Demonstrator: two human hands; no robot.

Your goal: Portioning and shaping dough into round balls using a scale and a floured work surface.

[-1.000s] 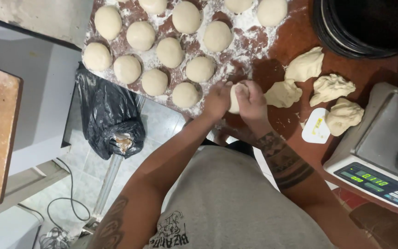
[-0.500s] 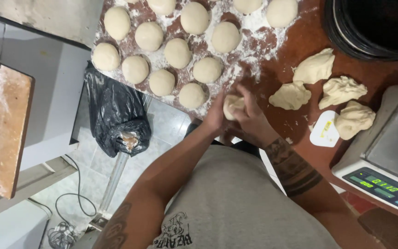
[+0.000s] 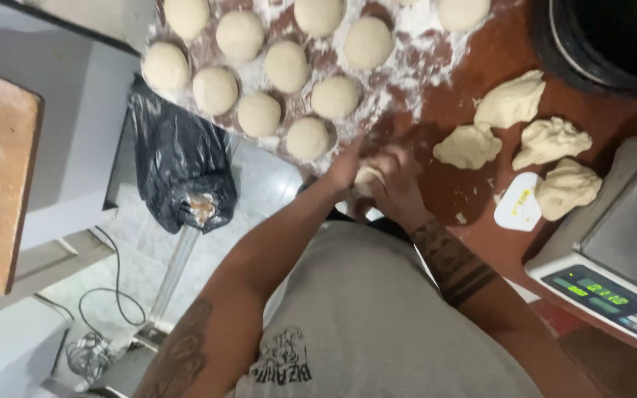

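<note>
We cup one dough piece (image 3: 369, 179) between left hand (image 3: 348, 166) and right hand (image 3: 399, 184), apparently closed; dough balls (image 3: 259, 114) at eleven o'clock on the desk (image 3: 481, 59).

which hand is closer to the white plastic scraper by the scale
Right. The right hand cups the dough piece a short way left of the white scraper; the left hand is on the dough's far side.

Head view, straight down, close
</note>
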